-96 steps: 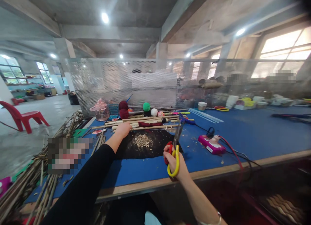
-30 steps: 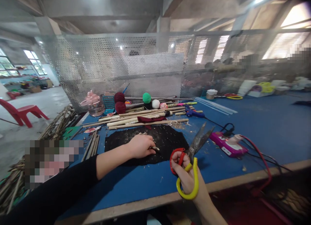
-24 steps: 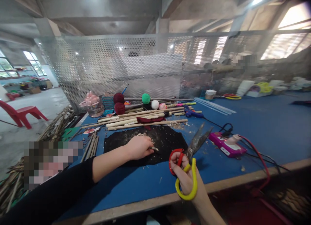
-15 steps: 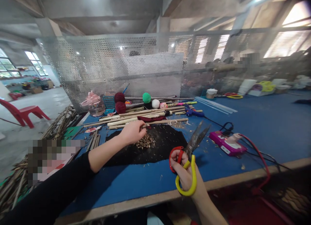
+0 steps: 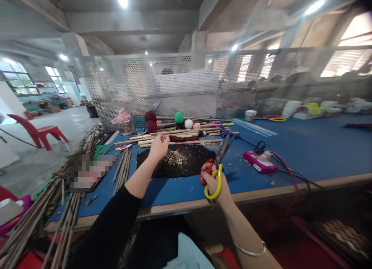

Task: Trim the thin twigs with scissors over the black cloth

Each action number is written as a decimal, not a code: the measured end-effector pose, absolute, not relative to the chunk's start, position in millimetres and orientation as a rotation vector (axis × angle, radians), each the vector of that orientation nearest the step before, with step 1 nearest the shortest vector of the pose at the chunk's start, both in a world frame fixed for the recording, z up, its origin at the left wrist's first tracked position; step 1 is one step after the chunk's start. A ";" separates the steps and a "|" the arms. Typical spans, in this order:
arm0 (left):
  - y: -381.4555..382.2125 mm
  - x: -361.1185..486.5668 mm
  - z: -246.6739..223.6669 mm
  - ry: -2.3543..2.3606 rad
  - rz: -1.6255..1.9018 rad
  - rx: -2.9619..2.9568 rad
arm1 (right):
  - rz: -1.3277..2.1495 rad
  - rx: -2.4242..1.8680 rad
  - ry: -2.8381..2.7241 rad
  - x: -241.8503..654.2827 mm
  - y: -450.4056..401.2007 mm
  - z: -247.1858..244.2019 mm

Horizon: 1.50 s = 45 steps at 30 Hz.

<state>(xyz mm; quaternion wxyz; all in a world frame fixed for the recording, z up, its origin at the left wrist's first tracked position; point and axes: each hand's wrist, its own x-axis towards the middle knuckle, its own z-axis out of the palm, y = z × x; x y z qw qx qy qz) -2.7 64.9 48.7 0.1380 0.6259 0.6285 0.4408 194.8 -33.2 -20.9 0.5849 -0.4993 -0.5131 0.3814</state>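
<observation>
My left hand [image 5: 159, 148] is raised over the far left edge of a black cloth [image 5: 200, 157], its fingers pinched together near the sticks. What they hold, if anything, is too small to make out. Below and to the right of it, a heap of small wood chips [image 5: 175, 157] lies on the cloth. My right hand [image 5: 213, 179] grips a pair of scissors [image 5: 222, 153] by their red and yellow handles. The blades point up and away, slightly apart, above the cloth's right edge. Pale wooden sticks [image 5: 180, 143] and a dark red cloth strip [image 5: 184, 138] lie just beyond the cloth.
Balls of yarn [image 5: 179, 117] sit behind the sticks. A glue gun [image 5: 228, 132] and a purple power strip [image 5: 258, 161] with cables are on the right of the blue table [image 5: 305, 145]. Bundled twigs [image 5: 69, 207] lie left. A perforated metal screen [image 5: 130, 87] stands behind.
My left hand has moved away from the chip heap, toward the sticks beyond. The scissors remain in my right hand. My view has shifted, showing more of the left floor and my lap.
</observation>
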 end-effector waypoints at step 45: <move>34.9 1.4 -17.6 0.810 1.452 0.976 | 0.283 -1.654 -1.809 142.3 20.6 -6.4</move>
